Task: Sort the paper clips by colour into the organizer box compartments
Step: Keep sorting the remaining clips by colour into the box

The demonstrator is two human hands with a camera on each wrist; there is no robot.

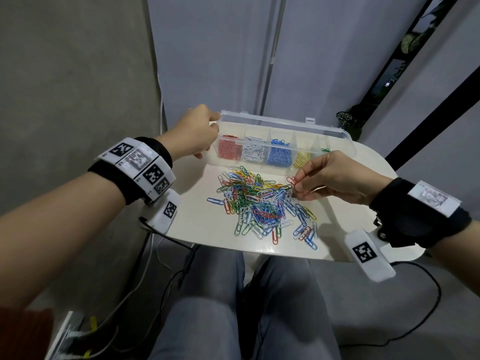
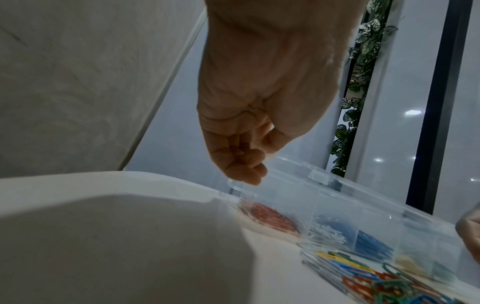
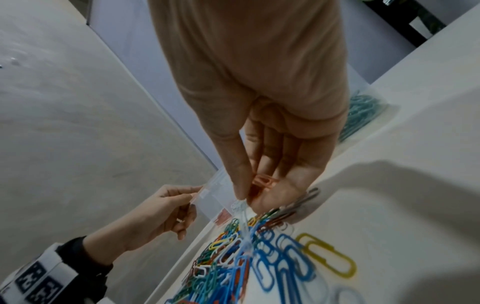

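A clear organizer box (image 1: pixel 285 126) stands open at the back of the white table (image 1: pixel 202 224). Its compartments hold red clips (image 1: pixel 228 152), white clips (image 1: pixel 254 153), blue clips (image 1: pixel 279 155), yellow clips (image 1: pixel 302 158) and green clips (image 3: pixel 363 111). My left hand (image 1: pixel 213 126) grips the box's left end (image 2: pixel 233 183), fingers curled at its corner. A mixed pile of coloured paper clips (image 1: pixel 259 203) lies in front of the box. At the pile's right edge my right hand (image 1: pixel 296 185) pinches a red clip (image 1: pixel 292 181), which also shows between the fingertips (image 3: pixel 265 182).
The table's front edge runs just above my knees (image 1: pixel 246 294). Loose clips lie around the pile, among them a blue one (image 1: pixel 215 201) on the left and a yellow one (image 3: pixel 327 255). Cables hang off the left side. A plant (image 1: pixel 348 120) stands behind the box.
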